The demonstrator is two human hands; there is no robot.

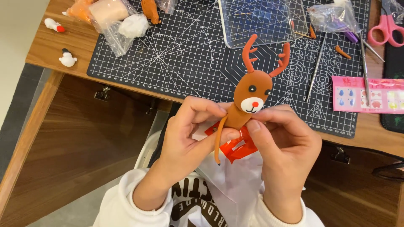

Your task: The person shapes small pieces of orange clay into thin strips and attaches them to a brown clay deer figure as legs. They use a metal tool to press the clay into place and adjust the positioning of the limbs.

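Two hands pinch clay reindeer [248, 98] | left hand [191, 134] grips body | right hand [286, 138] at 3 o'clock; press the loose limb [219, 138] gently, judging by soft clay

The middle of the cutting mat [176, 54] lies free for a hand to pass, while clay bags [113, 19] at its far left, a clear sheet [265, 21] and metal tools [316, 69] on the right block the way.
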